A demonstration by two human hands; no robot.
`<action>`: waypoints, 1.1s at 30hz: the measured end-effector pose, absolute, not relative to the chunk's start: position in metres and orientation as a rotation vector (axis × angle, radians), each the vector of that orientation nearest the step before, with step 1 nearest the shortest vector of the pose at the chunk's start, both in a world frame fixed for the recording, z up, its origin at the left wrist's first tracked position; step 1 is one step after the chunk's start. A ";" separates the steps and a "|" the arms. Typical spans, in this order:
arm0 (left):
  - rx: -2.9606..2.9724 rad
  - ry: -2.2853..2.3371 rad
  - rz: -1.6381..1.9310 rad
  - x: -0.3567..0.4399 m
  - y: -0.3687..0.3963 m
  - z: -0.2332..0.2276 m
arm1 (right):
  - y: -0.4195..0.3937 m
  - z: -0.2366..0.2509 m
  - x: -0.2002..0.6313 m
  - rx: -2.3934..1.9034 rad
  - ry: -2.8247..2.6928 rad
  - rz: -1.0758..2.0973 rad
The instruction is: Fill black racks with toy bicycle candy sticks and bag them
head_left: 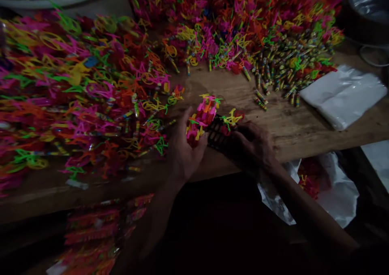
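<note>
Head view is showing a neon bundle of plastic toys (202, 119) lying beside the dark tray (217, 135) on the worktop (291, 125); left hand (185, 149) is clasping it, fingers curled, while right hand (252, 147) is gripping the tray.

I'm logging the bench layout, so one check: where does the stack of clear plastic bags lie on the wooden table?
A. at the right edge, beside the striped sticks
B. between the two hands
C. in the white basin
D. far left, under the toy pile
A: the stack of clear plastic bags lies flat at the right edge of the wooden table, just right of the striped sticks.
</note>
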State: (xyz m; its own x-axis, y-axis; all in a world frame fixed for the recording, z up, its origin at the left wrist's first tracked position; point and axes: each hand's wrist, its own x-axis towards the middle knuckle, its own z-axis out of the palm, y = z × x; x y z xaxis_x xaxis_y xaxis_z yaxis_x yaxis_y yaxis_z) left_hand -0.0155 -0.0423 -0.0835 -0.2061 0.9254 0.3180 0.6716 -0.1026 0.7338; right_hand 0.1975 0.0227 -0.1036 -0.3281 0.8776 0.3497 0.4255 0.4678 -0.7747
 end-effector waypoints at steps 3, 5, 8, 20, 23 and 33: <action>1.811 1.834 1.201 -0.023 -0.033 -0.090 | 0.019 -0.102 0.199 -1.152 -1.834 0.819; 1.833 1.795 1.220 -0.027 -0.026 -0.093 | 0.015 -0.103 0.198 -1.192 -1.797 0.903; 1.872 1.730 1.255 -0.032 -0.015 -0.096 | 0.010 -0.105 0.194 -1.170 -1.815 0.873; 1.512 1.425 1.573 -0.025 -0.031 -0.094 | -0.002 -0.107 0.192 -1.215 -1.967 0.492; 1.475 1.445 1.573 -0.022 -0.030 -0.095 | -0.003 -0.106 0.176 -1.102 -1.982 0.476; 1.544 1.585 1.438 -0.016 -0.029 -0.098 | 0.002 -0.124 0.148 -1.101 -1.928 0.353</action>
State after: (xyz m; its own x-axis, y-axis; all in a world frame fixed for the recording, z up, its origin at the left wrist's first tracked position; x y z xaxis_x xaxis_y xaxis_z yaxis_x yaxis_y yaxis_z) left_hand -0.0163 -0.0290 -0.0976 -0.2339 0.9219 0.3087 0.3968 -0.1993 0.8960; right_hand 0.1477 0.0016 -0.1239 -0.2365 0.8059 0.5428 0.5609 0.5694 -0.6010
